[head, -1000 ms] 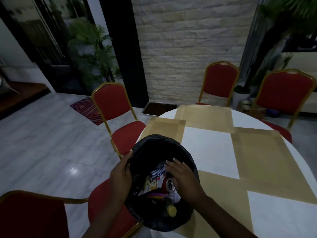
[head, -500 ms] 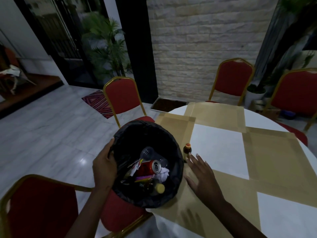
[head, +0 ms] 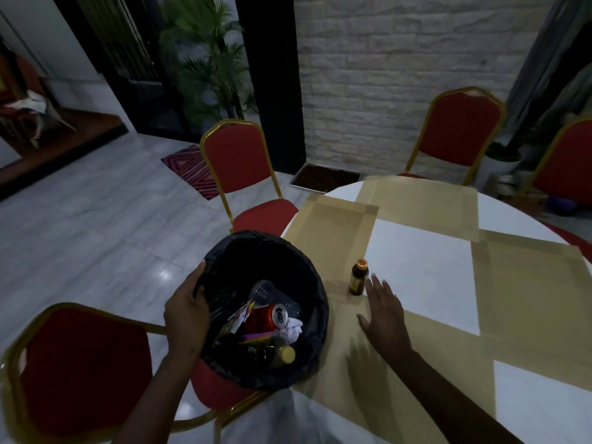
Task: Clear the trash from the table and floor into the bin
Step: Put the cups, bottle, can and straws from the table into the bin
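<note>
Most of the job looks done, judging by what sits in the round bin lined with a black plastic bag (head: 266, 310) at lower centre of the frame: a crushed red drink can (head: 267, 317), a clear plastic bottle (head: 266, 291), crumpled white paper (head: 293, 328), some wrappers and a dark bottle with a yellow cap (head: 275, 352) all lie inside it. Your left hand (head: 187, 312) grips the bin's left rim, fingers curled over the bag edge, holding it beside the round bench with white and tan patches (head: 432, 283). What is left, as far as you can see here, is one small brown glass bottle with an orange cap (head: 358, 277), standing upright on the bench just right of the bin. Your right hand (head: 382, 310) hovers just beside that bottle with fingers spread and straight, holding nothing. The pale marble floor (head: 96, 235) at left shows no trash in view, though the parts under the bench and the red chairs with gold frames (head: 237, 161) are hidden.
</note>
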The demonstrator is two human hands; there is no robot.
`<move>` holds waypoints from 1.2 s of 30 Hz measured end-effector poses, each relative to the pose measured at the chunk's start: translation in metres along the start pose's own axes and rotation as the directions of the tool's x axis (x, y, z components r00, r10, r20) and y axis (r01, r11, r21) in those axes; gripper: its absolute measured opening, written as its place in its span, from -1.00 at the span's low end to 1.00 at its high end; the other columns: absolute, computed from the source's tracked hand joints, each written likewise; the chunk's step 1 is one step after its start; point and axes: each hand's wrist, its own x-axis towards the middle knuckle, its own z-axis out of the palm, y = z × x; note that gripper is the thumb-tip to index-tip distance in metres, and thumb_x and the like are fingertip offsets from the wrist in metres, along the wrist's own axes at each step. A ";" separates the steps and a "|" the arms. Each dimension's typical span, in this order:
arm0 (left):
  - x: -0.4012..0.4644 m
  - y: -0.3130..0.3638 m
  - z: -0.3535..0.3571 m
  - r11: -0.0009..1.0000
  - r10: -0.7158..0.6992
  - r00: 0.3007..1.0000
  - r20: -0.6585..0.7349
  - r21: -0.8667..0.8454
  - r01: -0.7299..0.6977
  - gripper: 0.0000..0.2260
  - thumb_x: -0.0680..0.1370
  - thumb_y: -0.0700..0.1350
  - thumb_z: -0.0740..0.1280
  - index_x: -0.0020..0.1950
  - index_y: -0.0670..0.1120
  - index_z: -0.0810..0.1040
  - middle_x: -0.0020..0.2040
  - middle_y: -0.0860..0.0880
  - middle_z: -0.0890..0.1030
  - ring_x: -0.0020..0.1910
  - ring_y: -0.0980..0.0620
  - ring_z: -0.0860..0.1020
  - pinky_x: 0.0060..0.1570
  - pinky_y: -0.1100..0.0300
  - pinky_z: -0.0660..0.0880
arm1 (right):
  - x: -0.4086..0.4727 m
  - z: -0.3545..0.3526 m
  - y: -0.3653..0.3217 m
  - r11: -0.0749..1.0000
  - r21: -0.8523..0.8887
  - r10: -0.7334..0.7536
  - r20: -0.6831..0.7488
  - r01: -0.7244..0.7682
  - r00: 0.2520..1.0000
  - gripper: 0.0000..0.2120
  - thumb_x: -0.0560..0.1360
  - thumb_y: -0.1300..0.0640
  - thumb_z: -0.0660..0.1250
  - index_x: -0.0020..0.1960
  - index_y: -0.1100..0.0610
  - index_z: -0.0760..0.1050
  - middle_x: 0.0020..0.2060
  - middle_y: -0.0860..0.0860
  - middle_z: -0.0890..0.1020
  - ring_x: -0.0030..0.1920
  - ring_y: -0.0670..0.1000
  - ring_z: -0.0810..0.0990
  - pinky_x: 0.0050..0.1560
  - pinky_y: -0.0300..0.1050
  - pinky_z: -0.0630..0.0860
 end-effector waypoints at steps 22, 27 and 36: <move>0.025 -0.022 0.023 0.997 0.004 0.999 0.032 0.074 -0.007 -0.53 0.53 -0.41 0.24 0.37 -0.02 0.47 0.05 -0.10 0.64 -0.28 0.07 0.51 -0.20 0.64 0.34 | 0.104 0.044 -0.002 0.955 0.285 0.090 -0.002 -0.085 0.996 -0.57 0.44 0.28 0.41 0.26 0.15 0.39 0.15 0.15 0.53 0.00 0.08 0.57 -0.05 -0.13 0.53; 0.020 -0.023 0.021 0.999 -0.015 1.000 0.025 0.036 0.014 -0.56 0.54 -0.40 0.24 0.36 -0.04 0.48 0.15 -0.06 0.61 -0.14 0.05 0.57 -0.08 0.56 0.41 | 0.093 0.005 -0.060 0.875 0.481 0.051 -0.197 0.051 0.979 -0.59 0.40 0.22 0.47 0.19 0.14 0.43 0.09 0.01 0.52 -0.03 -0.10 0.51 -0.04 -0.32 0.41; -0.005 -0.022 0.008 0.997 -0.030 0.999 0.045 -0.076 0.034 -0.54 0.55 -0.39 0.23 0.35 0.04 0.47 0.19 0.02 0.59 0.07 -0.04 0.60 0.08 0.00 0.56 | 0.042 0.005 -0.168 0.704 0.698 -0.184 0.005 0.128 0.983 -0.64 0.37 0.13 0.50 0.09 0.07 0.44 -0.02 -0.07 0.52 -0.03 -0.16 0.47 -0.03 -0.41 0.37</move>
